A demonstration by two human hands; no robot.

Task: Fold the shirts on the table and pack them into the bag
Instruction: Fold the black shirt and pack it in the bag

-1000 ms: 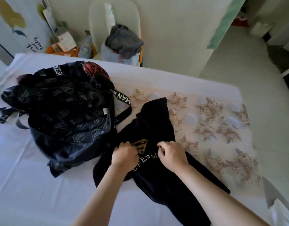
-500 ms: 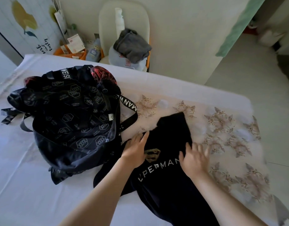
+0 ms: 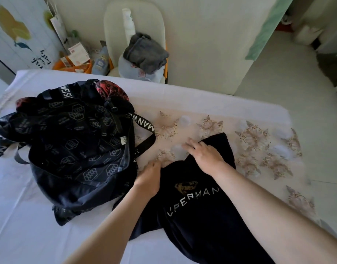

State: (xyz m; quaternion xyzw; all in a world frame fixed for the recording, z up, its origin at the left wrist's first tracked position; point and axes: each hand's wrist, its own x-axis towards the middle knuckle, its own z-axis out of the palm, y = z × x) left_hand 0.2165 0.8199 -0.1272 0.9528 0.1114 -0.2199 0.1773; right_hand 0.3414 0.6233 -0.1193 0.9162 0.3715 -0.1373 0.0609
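Black shirt (image 3: 192, 206), one item: lay spread and not yet folded on the desk (image 3: 30, 235) just beside the dark bag (image 3: 78, 149), unpacked; right hand (image 3: 205, 155) flat upon its upper part, grip released; left hand (image 3: 148, 178) at its edge, grip not discernible.

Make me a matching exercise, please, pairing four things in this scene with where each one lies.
Things: 1 black shirt; 2 backpack; 3 grey cloth; 4 right hand.
Places: A on the chair beyond the table; B flat on the shirt's far end; C on the table's left part; D right of the backpack, logo up.
Pairs: 1-D; 2-C; 3-A; 4-B.
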